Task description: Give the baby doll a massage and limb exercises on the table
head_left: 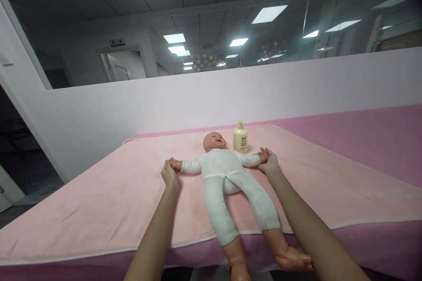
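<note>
A baby doll [222, 164] with a white cloth body lies on its back on a pink blanket [115, 202], arms spread wide and legs toward me. My left hand [169, 173] is closed round the doll's hand on the left side. On the right side, my right hand [269, 161] holds the doll's other hand, with its fingers partly behind it. Just beyond the doll's right-side arm, a pale yellow pump bottle [240, 138] stands upright near the doll's head.
Pink padding [372, 140] extends right of the blanket. A low white wall [204, 99] with glass above it runs behind. The doll's feet hang over the front edge. A dark doorway is at the far left.
</note>
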{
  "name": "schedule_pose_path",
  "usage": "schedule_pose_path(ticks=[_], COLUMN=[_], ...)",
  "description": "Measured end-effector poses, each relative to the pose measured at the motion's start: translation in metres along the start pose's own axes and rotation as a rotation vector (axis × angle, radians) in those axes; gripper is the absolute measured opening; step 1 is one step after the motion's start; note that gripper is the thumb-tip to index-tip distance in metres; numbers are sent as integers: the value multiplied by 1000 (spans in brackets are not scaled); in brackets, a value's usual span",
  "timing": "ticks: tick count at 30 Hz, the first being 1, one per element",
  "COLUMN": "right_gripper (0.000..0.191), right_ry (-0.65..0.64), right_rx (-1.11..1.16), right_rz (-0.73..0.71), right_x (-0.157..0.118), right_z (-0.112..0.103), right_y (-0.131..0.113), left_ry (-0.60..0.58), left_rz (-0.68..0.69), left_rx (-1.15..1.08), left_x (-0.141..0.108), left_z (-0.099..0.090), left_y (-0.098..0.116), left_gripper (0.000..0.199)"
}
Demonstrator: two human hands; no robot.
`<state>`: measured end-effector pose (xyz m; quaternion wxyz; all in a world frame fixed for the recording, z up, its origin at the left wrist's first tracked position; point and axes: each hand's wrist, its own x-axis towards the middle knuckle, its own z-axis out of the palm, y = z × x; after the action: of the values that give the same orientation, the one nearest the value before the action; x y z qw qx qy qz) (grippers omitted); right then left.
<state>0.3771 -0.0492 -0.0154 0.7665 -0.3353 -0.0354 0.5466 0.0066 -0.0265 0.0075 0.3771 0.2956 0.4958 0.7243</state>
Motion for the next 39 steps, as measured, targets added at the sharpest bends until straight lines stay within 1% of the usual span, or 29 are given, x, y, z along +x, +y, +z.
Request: schedule_pose_path(ticks=[3,5,6,10,12,20,25,31,35,39], right_gripper=[36,45,44,27,23,16,11,12,11,22], right_ry=[-3,-19,-25,-14,-2,25,51,42,25,24], right_rx=[71,96,101,99,95,39,5,-15,-18,-58], right_rz=[-28,-21,-19,1,0,-18,-39,-34,-23,-2], right_x=[0,1,2,4,5,9,7,5,8,13], right_z=[-3,-5,-5,-5,-5,-5,-1,1,-1,-3], right_y=[-1,-1,-1,-1,-1,-1,1,1,1,1], left_ry=[1,-4,-6,-13,-11,-9,-3,-6,-13,-11], left_rz=[2,1,0,5,11,25,20,19,19,18], left_rx=[-13,-20,-23,-35,-36,-16,2,4,2,-4], left_x=[-2,-3,-4,-4,-4,3,3,2,2,-1], left_z=[1,0,0,-1,-1,-2,-1,-1,-2,-1], left_y=[3,3,3,2,2,-4,-2,-1,-2,2], left_gripper=[34,31,30,28,27,26,26,25,24,23])
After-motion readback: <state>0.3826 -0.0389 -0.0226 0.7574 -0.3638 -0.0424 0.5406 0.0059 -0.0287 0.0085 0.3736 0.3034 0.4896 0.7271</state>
